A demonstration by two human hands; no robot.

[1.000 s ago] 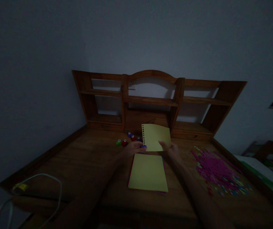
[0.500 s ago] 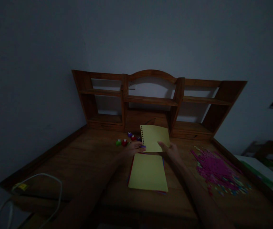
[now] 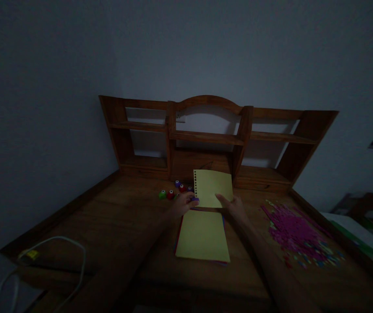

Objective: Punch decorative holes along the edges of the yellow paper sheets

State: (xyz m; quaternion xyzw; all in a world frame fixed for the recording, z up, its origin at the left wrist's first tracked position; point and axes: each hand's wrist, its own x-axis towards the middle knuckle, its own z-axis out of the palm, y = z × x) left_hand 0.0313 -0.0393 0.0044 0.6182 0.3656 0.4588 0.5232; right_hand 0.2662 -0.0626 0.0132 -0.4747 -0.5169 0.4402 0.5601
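A yellow paper sheet [image 3: 211, 188] is held up above the desk, tilted towards me, with a row of small holes down its left edge. My right hand [image 3: 234, 206] pinches its lower right part, thumb lying on the front face. At the sheet's lower left corner, my left hand [image 3: 182, 204] is closed on a small purple paper punch [image 3: 194, 199], partly hidden by the fingers. Just below both hands lies a stack of paper [image 3: 202, 237], yellow on top with red and blue edges peeking out. Behind my left hand stand several punches, including a green punch [image 3: 162, 194] and a red punch [image 3: 170, 195].
A large heap of pink strips and small coloured pieces [image 3: 292, 230] spreads over the desk's right side. A wooden shelf unit [image 3: 206, 138] stands along the back. At the left front, a white cable [image 3: 82, 252] loops over the desk edge near a yellow object [image 3: 32, 254].
The sheet dipped slightly left, then came back right and up a little. The fingers of my left hand have curled more over the purple punch. The paper stack stays put.
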